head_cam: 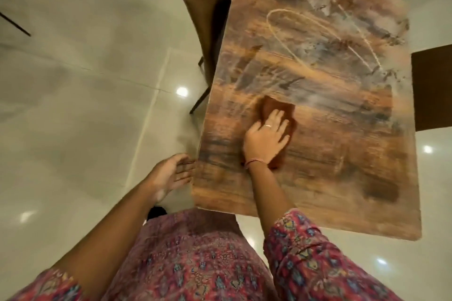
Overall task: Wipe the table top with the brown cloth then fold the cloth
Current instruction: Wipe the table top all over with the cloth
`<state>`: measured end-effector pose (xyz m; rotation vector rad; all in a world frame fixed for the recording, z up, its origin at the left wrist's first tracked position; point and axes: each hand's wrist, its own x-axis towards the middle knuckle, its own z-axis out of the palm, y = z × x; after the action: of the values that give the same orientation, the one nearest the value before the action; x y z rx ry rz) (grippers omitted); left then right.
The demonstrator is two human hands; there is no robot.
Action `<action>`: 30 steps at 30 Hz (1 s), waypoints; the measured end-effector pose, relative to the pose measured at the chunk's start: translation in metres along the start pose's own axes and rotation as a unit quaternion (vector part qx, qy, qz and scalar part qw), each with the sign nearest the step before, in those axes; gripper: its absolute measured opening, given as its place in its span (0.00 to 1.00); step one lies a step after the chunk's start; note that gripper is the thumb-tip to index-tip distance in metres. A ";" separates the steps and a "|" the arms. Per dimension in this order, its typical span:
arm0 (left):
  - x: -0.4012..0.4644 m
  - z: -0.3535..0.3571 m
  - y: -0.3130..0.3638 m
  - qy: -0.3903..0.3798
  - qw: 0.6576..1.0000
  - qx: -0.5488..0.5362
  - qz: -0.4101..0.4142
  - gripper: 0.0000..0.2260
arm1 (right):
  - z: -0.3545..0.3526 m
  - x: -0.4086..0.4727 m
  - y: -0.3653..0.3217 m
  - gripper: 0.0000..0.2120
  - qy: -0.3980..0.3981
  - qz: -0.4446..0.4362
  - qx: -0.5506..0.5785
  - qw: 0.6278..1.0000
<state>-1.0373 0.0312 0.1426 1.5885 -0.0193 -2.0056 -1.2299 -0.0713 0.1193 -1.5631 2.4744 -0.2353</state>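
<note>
Brown cloth (276,115) mid-counter (318,178) under flat-pressing right hand (266,139), fingers (277,117) spread; left hand (168,173) open, empty at edge; risk: bunching, missed far streaks.

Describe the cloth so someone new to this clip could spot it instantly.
Find the long wood-grain table filling the right of the head view. On its near half, the right hand presses flat on the brown cloth, a plain rust-coloured rag, darker than the streaked tabletop.
</note>
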 end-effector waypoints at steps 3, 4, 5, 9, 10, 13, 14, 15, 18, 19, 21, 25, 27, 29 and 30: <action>-0.007 -0.017 0.025 -0.023 0.999 0.040 0.014 0.15 | 0.020 -0.062 -0.052 0.30 -0.052 -0.184 -0.020 0.981; -0.008 -0.019 0.033 -0.025 0.998 0.043 0.023 0.14 | 0.022 -0.075 -0.056 0.30 -0.060 -0.216 -0.025 0.974; -0.009 -0.022 0.042 -0.026 0.998 0.050 0.033 0.14 | 0.024 -0.084 -0.055 0.30 -0.063 -0.232 -0.032 0.970; -0.002 -0.027 0.074 -0.028 0.994 0.093 0.052 0.12 | 0.023 -0.100 -0.039 0.29 -0.069 -0.245 -0.041 0.966; 0.000 -0.028 0.080 -0.026 0.993 0.101 0.053 0.13 | 0.023 -0.101 -0.040 0.29 -0.068 -0.248 -0.044 0.965; 0.013 -0.022 0.105 -0.020 0.988 0.142 0.062 0.13 | 0.025 -0.097 -0.044 0.30 -0.057 -0.233 -0.033 0.970; 0.018 -0.019 0.113 -0.019 0.985 0.156 0.067 0.13 | 0.026 -0.097 -0.043 0.30 -0.056 -0.233 -0.031 0.970; 0.023 -0.015 0.122 -0.020 0.982 0.173 0.070 0.12 | 0.028 -0.095 -0.044 0.30 -0.057 -0.232 -0.032 0.971; 0.037 -0.003 0.151 -0.031 0.966 0.240 0.088 0.11 | 0.032 -0.079 -0.049 0.30 -0.047 -0.219 -0.033 0.974; 0.041 -0.001 0.160 -0.034 0.955 0.276 0.099 0.10 | 0.033 -0.068 -0.055 0.30 -0.041 -0.209 -0.030 0.977; 0.049 0.005 0.180 -0.038 0.929 0.349 0.119 0.09 | 0.032 -0.026 -0.077 0.29 -0.031 -0.173 -0.021 0.984; 0.059 0.012 0.230 -0.065 0.856 0.491 0.147 0.08 | 0.028 0.086 -0.130 0.29 -0.033 -0.105 -0.017 0.994; 0.064 0.016 0.258 -0.086 0.805 0.563 0.163 0.07 | 0.027 0.150 -0.151 0.28 -0.041 -0.100 -0.018 0.994; 0.066 0.024 0.284 -0.109 0.762 0.611 0.183 0.06 | 0.022 0.217 -0.168 0.28 -0.052 -0.105 -0.008 0.993; 0.068 0.031 0.298 -0.119 0.743 0.628 0.198 0.06 | 0.020 0.248 -0.177 0.28 -0.060 -0.101 -0.004 0.993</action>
<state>-0.9478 -0.2578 0.1968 1.6830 -1.9897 -1.7973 -1.1739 -0.3713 0.1216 -1.7767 2.2308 -0.1581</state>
